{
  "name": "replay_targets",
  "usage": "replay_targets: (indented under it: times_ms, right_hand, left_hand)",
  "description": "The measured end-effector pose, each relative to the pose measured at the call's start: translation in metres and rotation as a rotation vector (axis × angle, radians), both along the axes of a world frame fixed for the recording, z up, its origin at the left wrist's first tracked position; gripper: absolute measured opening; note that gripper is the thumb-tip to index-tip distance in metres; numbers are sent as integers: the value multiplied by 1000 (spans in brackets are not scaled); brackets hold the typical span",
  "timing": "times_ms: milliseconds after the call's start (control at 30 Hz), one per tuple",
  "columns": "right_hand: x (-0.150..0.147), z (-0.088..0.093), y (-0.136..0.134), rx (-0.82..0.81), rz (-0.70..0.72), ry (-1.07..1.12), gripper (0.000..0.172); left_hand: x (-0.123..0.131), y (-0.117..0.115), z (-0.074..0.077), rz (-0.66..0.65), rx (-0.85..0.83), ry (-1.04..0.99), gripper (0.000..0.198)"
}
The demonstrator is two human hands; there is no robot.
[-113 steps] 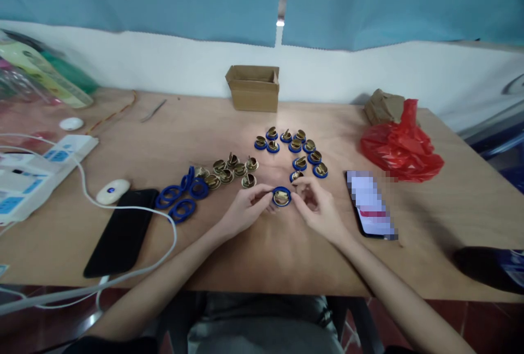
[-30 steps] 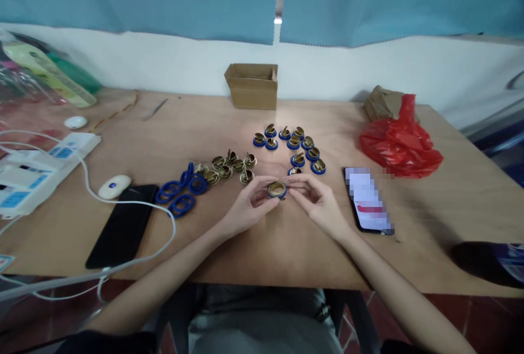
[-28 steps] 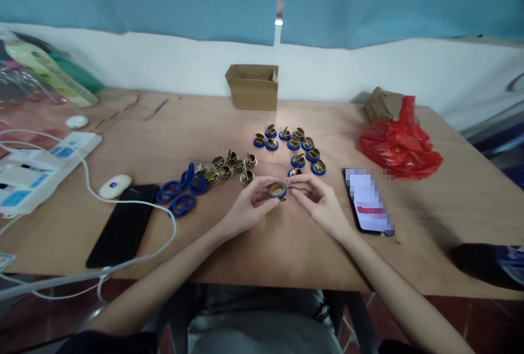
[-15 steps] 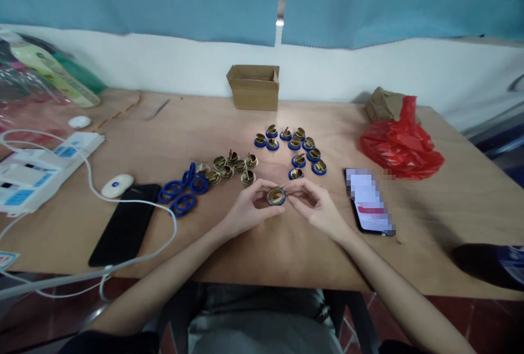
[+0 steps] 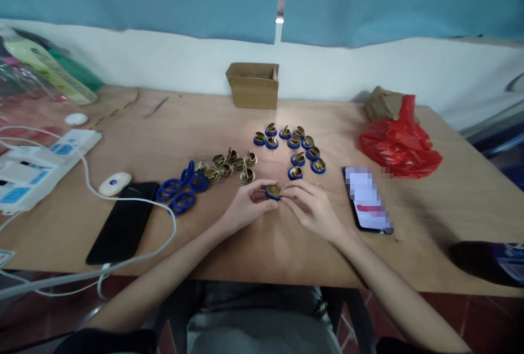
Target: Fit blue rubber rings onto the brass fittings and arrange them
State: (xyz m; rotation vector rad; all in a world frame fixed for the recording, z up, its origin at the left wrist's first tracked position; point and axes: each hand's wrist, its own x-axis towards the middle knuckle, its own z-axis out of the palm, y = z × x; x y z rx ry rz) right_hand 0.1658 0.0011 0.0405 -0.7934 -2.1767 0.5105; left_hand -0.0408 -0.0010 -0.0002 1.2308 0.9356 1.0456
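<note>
My left hand [image 5: 244,209] and my right hand [image 5: 310,208] meet over the middle of the wooden table [image 5: 262,250] and pinch one brass cap with a blue ring on it [image 5: 272,192] between their fingertips. Bare brass caps [image 5: 229,166] lie in a loose group just behind my left hand. To their left lie loose blue rings [image 5: 180,190]. Behind my right hand stand several brass caps fitted with blue rings [image 5: 292,149].
A lit phone [image 5: 367,199] lies right of my right hand, a red plastic bag [image 5: 399,143] behind it. A black phone [image 5: 123,222], white cable [image 5: 135,204], white mouse [image 5: 114,183] and power strip [image 5: 36,165] are at left. A small cardboard box [image 5: 252,85] stands at the back.
The blue ring now sits snug around the brass cap, and both hands have turned the piece and lowered it a little toward the table. The fitted group has gained one piece.
</note>
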Motion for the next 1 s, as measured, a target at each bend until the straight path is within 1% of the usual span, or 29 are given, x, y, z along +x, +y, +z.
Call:
replay_targets:
  times_ms: [67, 200, 300, 367, 467, 567, 667, 733, 800, 933, 1000]
  right_hand:
    - [1, -3, 0, 28, -15, -47, 13]
    - [1, -9, 0, 30, -41, -124, 15]
    - [1, -9, 0, -20, -36, -103, 16]
    - [1, -8, 0, -56, -59, -62, 18]
    - [2, -5, 2, -102, -203, 0, 19]
    - [3, -2, 4, -158, -364, 61, 19]
    - [5, 0, 6, -208, -425, 107, 19]
    - [5, 0, 7, -231, -431, 116, 18]
    - [5, 1, 7, -236, -416, 106, 18]
    - [2, -1, 4, -237, -353, 65, 16]
    - [0, -2, 3, -235, -335, 35, 16]
  left_hand:
    - [2, -2, 3, 4, -23, 17, 53]
    - [6, -3, 4, 37, 8, 21, 50]
    - [8, -2, 0, 82, 65, 7, 49]
    - [7, -2, -2, 126, 112, 33, 49]
    - [4, -3, -4, 172, 204, 137, 43]
    - [2, -5, -1, 172, 287, 246, 41]
    - [1, -5, 4, 173, 386, 332, 39]
    - [1, -5, 6, 178, 448, 400, 38]
    - [2, -5, 7, 167, 476, 471, 38]
    - [2, -6, 3, 162, 460, 562, 42]
    - [2, -6, 2, 139, 473, 603, 37]
